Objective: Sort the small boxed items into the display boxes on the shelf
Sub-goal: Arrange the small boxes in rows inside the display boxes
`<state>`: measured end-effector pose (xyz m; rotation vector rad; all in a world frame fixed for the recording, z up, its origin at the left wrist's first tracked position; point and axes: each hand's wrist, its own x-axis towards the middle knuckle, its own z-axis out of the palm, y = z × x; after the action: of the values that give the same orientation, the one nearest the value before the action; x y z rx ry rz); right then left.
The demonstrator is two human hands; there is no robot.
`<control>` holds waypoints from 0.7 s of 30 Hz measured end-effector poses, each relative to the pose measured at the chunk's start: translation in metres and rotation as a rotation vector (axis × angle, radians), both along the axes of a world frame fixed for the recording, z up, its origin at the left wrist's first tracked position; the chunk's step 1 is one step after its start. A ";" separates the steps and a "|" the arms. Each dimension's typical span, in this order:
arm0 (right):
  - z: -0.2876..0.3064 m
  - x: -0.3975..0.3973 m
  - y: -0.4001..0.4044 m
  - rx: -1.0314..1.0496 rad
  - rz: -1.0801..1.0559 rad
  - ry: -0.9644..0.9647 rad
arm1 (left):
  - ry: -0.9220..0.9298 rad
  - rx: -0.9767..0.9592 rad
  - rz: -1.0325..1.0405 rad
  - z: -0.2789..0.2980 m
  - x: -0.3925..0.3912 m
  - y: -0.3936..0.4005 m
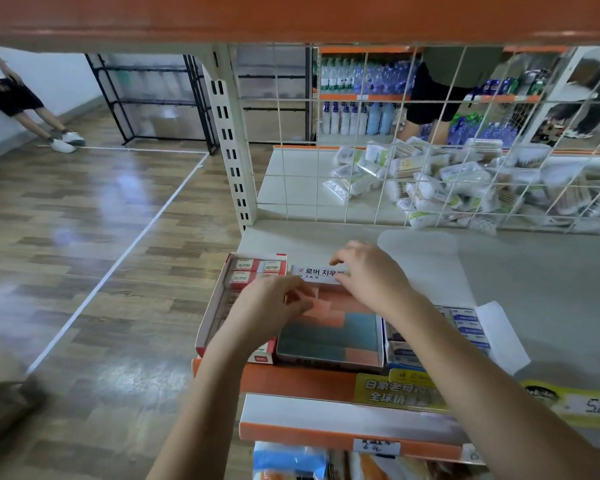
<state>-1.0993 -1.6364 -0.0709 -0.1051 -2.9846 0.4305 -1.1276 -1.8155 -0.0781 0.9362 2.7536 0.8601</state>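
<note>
- Three display boxes sit side by side at the front edge of the shelf [499, 271]; the middle box [329, 336] serves as the landmark here.
- The middle box looks nearly full: flat salmon and grey-blue pieces cover its floor in tight rows, with no obvious gap showing.
- The red-and-white box [210, 315] just left of the middle box has red-and-white small boxed items [246, 266] lined up at its far end; its nearer part is hidden by the forearm, so how full it is cannot be judged.
- The blue-and-white box [465, 327] just right of the middle box holds blue-labelled items in a stack; it seems well stocked.
- The left hand [274, 303] hovers over the far left corner of the middle box, fingers curled and pinching a salmon piece [300, 297].
- The right hand [368, 271] is at the far end of the middle box, thumb and fingers pinching its upright white label flap [317, 273].
- Judgement: sorting appears far along; what seems left is seating this last piece and perhaps straightening the flap.
- No loose items wait on the shelf near the middle box.
</note>
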 end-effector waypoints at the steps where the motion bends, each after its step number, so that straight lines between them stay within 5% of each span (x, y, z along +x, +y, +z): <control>1: 0.000 0.000 0.001 0.001 -0.001 -0.008 | 0.033 -0.014 0.010 -0.003 0.001 0.002; 13: -0.010 -0.002 0.001 -0.039 -0.004 -0.007 | 0.283 -0.109 0.057 -0.015 0.004 0.008; 21: -0.011 -0.006 0.002 -0.070 -0.001 -0.014 | 0.298 -0.267 -0.104 -0.009 0.009 0.021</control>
<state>-1.1048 -1.6345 -0.0814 -0.1174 -2.9833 0.5370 -1.1182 -1.7941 -0.0873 1.2235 2.9284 0.3470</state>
